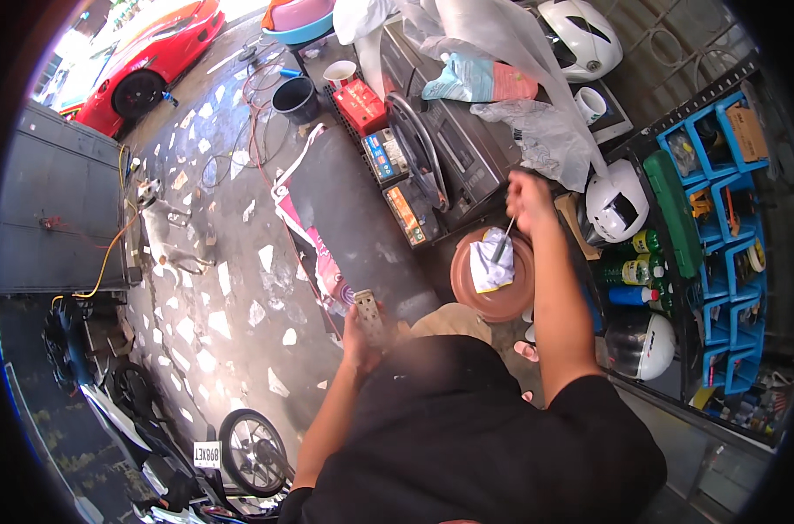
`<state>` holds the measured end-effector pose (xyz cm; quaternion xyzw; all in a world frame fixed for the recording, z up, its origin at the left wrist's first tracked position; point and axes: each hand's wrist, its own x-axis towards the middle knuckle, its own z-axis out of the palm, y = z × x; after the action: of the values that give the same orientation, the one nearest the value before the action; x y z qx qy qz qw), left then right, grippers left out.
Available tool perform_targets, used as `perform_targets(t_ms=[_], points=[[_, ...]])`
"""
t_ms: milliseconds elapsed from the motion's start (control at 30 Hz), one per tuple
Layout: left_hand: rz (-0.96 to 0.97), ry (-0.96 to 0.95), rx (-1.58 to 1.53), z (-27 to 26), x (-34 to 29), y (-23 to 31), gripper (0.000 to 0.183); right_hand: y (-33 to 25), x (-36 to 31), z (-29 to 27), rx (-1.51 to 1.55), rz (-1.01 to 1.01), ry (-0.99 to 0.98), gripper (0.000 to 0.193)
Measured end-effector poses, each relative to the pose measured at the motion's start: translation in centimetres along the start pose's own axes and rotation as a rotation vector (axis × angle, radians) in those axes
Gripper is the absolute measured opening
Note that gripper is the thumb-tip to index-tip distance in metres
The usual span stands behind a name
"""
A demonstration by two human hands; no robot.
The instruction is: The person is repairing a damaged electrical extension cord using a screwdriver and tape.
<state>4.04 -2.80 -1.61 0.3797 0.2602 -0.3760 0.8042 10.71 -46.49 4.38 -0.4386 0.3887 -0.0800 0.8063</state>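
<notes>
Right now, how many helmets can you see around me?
3. One white helmet lies at the top, by the metal grille. A second white helmet sits beside the blue shelf rack. A third helmet rests lower by the rack. Others may be hidden.

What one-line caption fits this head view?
Right hand holds a thin tool over a brown basin; left hand grips a perforated part.
</notes>
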Motion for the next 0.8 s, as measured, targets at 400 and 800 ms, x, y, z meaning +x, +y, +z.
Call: perform_targets(t_ms=[400,800], points=[[-0.052,-0.153,-0.111,0.7,-0.5,3.6,0.055,12.5,-25.7,5.6,-1.033,-0.284,-0.48,0.035],[0.022,-0.27,-0.141,-0.6,-0.6,3.4,0.055,11.5,-29.8,9.7,-1.509,-0.593,-0.607,0.033]])
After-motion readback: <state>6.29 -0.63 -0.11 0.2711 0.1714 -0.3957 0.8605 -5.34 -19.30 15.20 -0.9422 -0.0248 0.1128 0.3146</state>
